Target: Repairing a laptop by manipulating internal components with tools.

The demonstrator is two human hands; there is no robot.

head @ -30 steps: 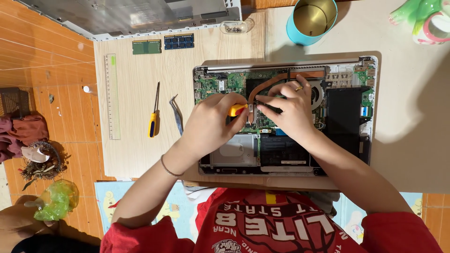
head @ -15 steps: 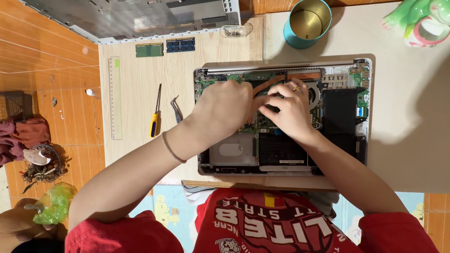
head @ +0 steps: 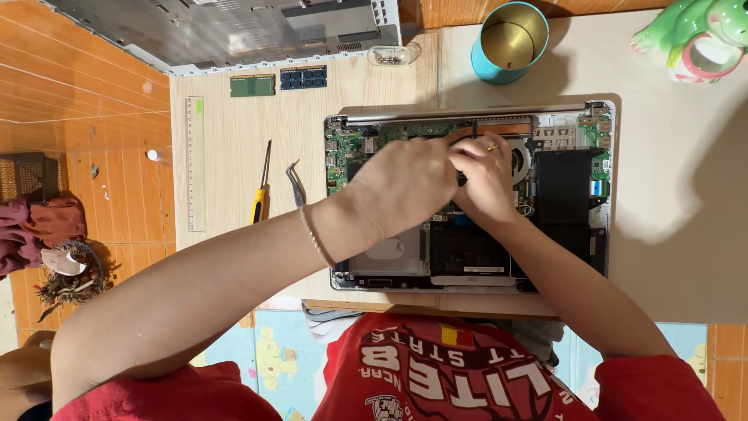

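Meeting over the opened laptop (head: pixel 561 195), left hand (head: pixel 405 183) touches right hand (head: pixel 485 178).

Pale wooden bench (head: pixel 234 195) sits over an orange tiled floor (head: pixel 86 109), a cartoon-print play mat (head: pixel 265 359) below, soft shadows at right.

single head view, straight down, close over desk (head: pixel 234 195)

An opened silver laptop base (head: pixel 561 269) lies flat on the desk with its bottom cover off and its insides facing up. A green circuit board (head: pixel 347 148) runs along the far left part, a round fan (head: pixel 520 160) sits at far centre, and a black rectangular battery (head: pixel 562 183) fills the right side. Both hands cover its middle.
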